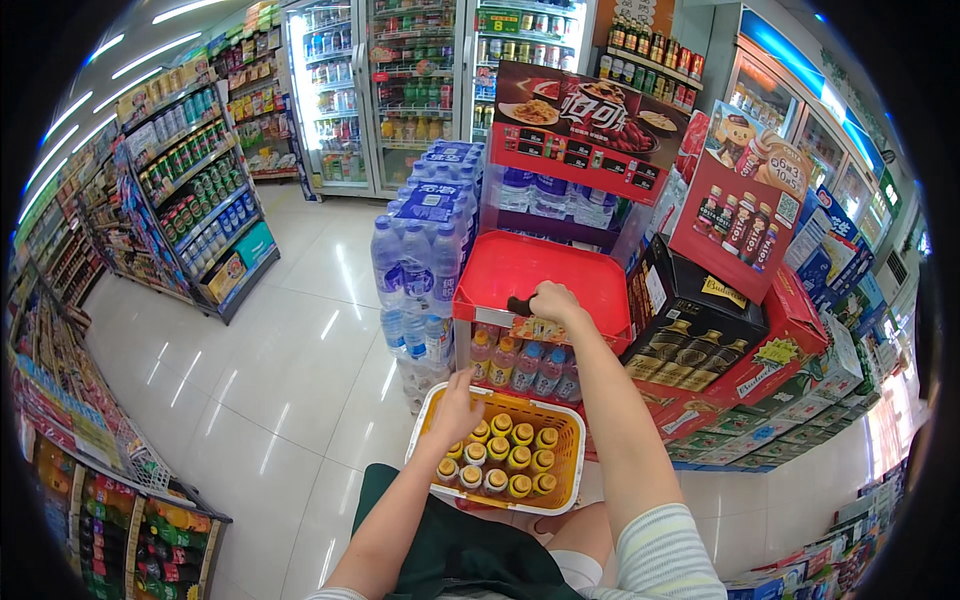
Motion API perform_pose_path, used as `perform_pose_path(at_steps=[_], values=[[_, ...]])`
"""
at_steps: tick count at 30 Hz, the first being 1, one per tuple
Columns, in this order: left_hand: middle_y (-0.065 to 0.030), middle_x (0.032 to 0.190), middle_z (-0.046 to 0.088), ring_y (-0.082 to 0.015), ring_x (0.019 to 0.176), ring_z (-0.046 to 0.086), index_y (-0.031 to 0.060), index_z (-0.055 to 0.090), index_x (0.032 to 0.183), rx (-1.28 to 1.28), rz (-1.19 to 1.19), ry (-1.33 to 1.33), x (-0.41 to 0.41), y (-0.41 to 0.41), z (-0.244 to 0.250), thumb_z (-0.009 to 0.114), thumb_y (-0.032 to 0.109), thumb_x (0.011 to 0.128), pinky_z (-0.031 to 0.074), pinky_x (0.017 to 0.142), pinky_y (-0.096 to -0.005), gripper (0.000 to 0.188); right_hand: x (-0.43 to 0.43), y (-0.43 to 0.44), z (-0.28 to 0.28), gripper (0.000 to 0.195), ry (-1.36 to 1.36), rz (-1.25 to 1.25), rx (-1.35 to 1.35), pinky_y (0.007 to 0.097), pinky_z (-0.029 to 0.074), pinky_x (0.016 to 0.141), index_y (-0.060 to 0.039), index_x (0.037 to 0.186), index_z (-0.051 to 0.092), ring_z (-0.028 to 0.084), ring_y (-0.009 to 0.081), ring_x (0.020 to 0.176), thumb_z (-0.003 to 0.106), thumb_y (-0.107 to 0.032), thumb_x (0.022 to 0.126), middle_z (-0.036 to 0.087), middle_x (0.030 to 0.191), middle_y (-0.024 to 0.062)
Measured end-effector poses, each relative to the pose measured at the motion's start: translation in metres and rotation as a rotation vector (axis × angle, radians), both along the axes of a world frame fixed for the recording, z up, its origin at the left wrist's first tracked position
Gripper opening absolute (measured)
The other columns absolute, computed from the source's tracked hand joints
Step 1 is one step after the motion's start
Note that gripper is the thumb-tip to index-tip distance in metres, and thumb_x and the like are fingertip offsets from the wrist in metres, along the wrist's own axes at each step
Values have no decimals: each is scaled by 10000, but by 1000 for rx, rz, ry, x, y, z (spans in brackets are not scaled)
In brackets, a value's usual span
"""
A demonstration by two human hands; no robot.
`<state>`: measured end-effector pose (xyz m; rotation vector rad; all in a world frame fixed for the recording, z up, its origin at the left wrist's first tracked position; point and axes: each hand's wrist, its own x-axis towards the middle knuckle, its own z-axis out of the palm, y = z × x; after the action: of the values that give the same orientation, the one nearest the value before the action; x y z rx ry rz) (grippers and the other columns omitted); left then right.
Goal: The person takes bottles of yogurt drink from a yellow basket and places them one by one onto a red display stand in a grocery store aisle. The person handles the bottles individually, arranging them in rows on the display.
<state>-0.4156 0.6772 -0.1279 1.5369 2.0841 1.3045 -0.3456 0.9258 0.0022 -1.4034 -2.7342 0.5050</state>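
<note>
My right hand (553,301) is closed around a small dark object (520,305), perhaps a bottle, above the front of a red display shelf (540,259). Most of that object is hidden by my fingers. Over the left side of a yellow shopping basket with a white rim (581,457), my left hand (456,411) holds nothing, its fingers apart. Several bottles with orange-yellow caps (519,457) stand upright in rows in the basket. On the shelf level below the red top, drink bottles with yellow or blue caps (528,367) are lined up.
Shrink-wrapped water bottle packs (420,247) are stacked left of the display. Budweiser cartons (697,322) and other boxes (795,405) adjoin it on the right. A promotional sign (592,135) rises behind the red top. Farther off are a can shelf (199,187) and glass-door fridges (412,90).
</note>
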Motion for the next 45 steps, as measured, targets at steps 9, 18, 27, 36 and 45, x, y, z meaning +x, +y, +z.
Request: perform_pose_path(at_steps=[9,18,27,36,45], values=[[-261,1221,537,-423,1152,514,-16,497,1289,11,50,-59,14,-40,-10,628,52,821,433,983,-444,490,-10,-3,6,296,778,-127,134,436,496,879,-144,990,722,637,376,1013,518,-114,779,686,1029,198],[-216,1148,623,-339,1039,635,-22,565,1228,-27,3,-228,28,-50,-21,636,102,844,506,898,-390,409,84,-67,27,359,1409,-376,-1080,365,515,809,39,1136,567,615,246,912,515,-79,801,624,1031,119],[-214,1144,647,-304,1020,665,-42,594,1183,-289,-121,-371,67,-71,-68,633,113,834,528,879,-372,384,230,-116,-181,362,926,-384,-474,301,492,831,54,1147,598,652,230,933,560,-16,793,680,994,127],[-216,1043,669,-306,986,666,-48,607,1152,-360,-163,-317,89,-98,-101,625,79,811,530,869,-376,364,273,-242,-266,382,332,-252,22,448,465,908,-74,1070,630,549,393,1041,611,24,702,615,1038,180],[-180,1147,657,-282,1009,664,-45,589,1196,-439,-203,-318,89,-96,-122,589,58,827,526,886,-355,383,264,-272,-311,415,385,-361,-119,437,496,888,-37,1159,562,539,405,1049,686,-102,769,429,1188,206]])
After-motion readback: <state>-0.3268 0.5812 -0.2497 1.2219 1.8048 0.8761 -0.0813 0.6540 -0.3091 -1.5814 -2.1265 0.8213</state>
